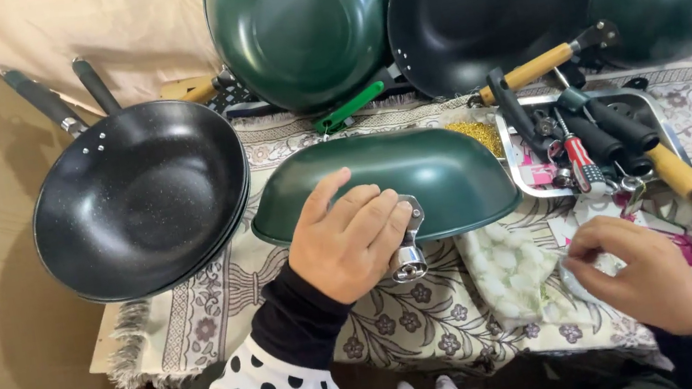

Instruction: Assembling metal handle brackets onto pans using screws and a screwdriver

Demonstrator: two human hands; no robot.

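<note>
Left hand [344, 243] clamps the rim of an upturned green wok [381, 181] at centre, on its metal handle socket [408, 249]; right hand [645, 272] pinches something small, too tiny to identify, above a crumpled white cloth [516, 274]. Risk: the smooth enamelled dome could slip or rock on the soft patterned desk cloth [404, 324]. Far right, a steel tray [516, 169] holds screwdrivers and loose handles; left, a speckled black non-stick pan [141, 199].

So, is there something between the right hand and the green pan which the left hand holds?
Only the bunched pale cloth lies between the right hand and the green pan. The left hand already rests on the pan.
</note>
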